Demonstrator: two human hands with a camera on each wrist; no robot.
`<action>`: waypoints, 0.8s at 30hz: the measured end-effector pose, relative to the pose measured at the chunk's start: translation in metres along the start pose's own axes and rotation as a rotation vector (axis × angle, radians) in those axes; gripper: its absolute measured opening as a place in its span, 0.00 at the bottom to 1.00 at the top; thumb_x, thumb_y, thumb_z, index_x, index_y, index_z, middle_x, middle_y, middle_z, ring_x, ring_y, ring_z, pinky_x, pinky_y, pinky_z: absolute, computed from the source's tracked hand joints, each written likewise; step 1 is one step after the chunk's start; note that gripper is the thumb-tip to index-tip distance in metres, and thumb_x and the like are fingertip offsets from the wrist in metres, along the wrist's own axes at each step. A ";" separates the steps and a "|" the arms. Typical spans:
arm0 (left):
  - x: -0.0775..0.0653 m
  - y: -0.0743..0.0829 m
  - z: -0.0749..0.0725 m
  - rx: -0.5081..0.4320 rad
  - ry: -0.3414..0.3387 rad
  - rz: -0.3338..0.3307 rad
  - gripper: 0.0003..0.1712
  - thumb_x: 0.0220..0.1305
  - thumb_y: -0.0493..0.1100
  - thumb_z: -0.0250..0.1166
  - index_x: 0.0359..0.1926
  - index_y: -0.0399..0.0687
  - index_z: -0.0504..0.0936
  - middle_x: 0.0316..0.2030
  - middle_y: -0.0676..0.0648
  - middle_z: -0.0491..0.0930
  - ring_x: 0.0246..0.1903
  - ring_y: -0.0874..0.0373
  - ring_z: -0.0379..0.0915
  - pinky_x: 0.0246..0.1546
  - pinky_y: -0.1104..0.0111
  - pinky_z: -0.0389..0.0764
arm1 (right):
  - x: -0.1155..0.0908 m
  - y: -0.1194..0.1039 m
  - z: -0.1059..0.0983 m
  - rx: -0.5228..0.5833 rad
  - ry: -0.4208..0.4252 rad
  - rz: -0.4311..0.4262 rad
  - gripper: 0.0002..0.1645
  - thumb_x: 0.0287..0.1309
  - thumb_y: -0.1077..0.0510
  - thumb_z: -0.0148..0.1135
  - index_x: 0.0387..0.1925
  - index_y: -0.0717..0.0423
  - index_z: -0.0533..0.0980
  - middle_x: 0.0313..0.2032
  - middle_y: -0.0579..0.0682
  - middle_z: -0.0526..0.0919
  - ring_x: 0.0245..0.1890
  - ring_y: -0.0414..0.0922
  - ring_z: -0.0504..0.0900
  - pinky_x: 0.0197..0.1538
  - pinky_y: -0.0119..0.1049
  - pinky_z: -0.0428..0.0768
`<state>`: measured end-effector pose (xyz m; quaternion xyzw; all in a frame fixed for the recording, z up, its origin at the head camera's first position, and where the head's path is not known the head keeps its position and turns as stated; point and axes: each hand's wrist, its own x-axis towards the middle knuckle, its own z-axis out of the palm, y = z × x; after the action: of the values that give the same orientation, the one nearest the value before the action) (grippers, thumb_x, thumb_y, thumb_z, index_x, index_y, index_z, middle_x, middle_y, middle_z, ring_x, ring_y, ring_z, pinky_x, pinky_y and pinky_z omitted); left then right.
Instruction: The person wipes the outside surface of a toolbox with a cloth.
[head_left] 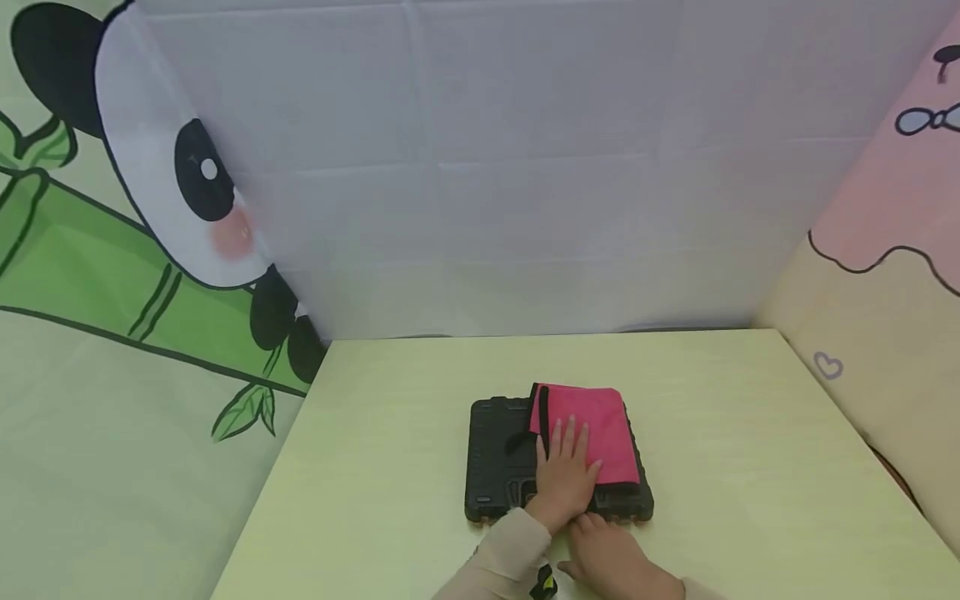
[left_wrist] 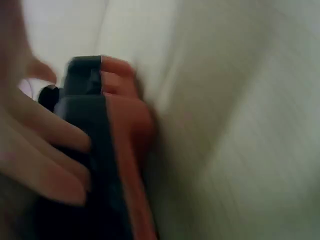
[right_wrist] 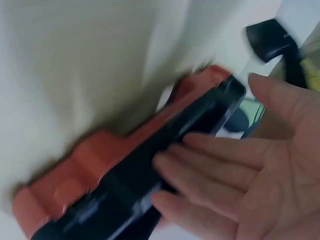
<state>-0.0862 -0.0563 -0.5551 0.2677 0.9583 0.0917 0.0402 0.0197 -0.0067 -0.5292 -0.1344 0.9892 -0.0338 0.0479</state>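
Resting the left hand (head_left: 564,481) on a pink pouch (head_left: 613,429), with straight, parted fingers and nothing gripped. Having the right hand (head_left: 611,557) just nearer the body, at the near edge of the black case (head_left: 493,457) under the pouch, with loose, nearly straight fingers closed round nothing; cannot tell whether touching it. Hiding some of the pouch and the case's near middle behind the left hand. Making out poorly, by the left wrist, a black-and-yellow item (head_left: 545,582), half behind the sleeve (head_left: 510,547). Showing, blurred beside the right fingers, the case's orange lower edge (right_wrist: 102,154). Leaving bare tabletop (head_left: 382,442) to either side of both hands and beyond the left fingertips, past the case to the far edge; cut off at the near side, below the right hand.
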 end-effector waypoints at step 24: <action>0.007 -0.130 -0.017 -0.531 0.290 -0.268 0.33 0.69 0.45 0.50 0.66 0.28 0.53 0.67 0.30 0.53 0.68 0.36 0.46 0.65 0.48 0.56 | 0.129 0.087 -0.011 0.450 0.108 0.426 0.50 0.61 0.36 0.46 0.69 0.67 0.46 0.68 0.72 0.44 0.68 0.67 0.40 0.66 0.65 0.42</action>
<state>-0.1603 -0.1645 -0.5640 0.1038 0.9234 0.3693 -0.0165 -0.1279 0.0428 -0.5365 0.0920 0.9638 -0.2483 0.0297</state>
